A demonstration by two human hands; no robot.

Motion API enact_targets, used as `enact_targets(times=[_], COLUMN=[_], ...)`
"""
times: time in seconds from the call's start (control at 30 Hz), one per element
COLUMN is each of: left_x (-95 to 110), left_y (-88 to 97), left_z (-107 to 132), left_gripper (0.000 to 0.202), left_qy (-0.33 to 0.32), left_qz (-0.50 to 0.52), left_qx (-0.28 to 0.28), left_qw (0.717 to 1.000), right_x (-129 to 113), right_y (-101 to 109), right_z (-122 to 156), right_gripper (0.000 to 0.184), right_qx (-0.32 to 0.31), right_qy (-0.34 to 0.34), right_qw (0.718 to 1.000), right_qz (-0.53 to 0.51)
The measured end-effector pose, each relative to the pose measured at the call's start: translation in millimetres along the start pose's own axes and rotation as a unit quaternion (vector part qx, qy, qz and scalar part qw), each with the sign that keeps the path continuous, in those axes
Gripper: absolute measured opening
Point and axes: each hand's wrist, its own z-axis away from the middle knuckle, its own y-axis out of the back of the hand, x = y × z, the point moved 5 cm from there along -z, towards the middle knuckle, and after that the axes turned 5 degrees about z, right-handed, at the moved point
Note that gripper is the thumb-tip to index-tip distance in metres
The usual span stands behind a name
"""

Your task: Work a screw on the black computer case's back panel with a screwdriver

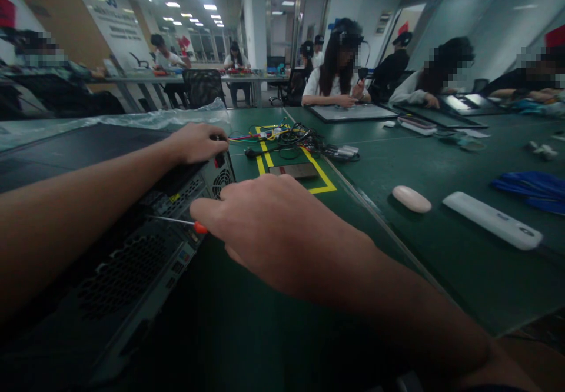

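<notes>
Across the left of the frame, the black metal computer case [132, 271] slants away; my left hand [200, 143] lies on its far corner, grip unclear to me. Mid-frame, my right hand [273, 233] clasps an orange-handled metal screwdriver [200, 228], shaft pointing left at the case's back.

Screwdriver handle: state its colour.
The screwdriver handle is orange-red where it shows, in the head view.

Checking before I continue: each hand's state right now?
Left hand: partly curled at the upper edge of the black, box-shaped metal computer case; grip cannot be told.
Right hand: closed, holding the orange-red-handled screwdriver with a thin metal shaft.
</notes>
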Motion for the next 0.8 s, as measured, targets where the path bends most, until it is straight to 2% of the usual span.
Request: enact_targets(times=[0.37,0.8], left_x=[-0.4,-0.4], left_y=[-1.3,-0.3], left_z=[0.3,0.1], left_gripper=[0.059,0.057], left_qy=[0.001,0.007], left_qz=[-0.01,-0.013], left_qx=[-0.008,-0.001], left_qw=[1.0,1.0], right_x=[-1.0,-1.2], right_y=[3.7,0.1], right_z=[2.6,6.1], right_gripper=[0.023,0.024], right_qx=[0.002,-0.001], right_qy=[-0.019,0.009], right_qw=[1.0,1.0], right_qz=[-0.003,-0.028])
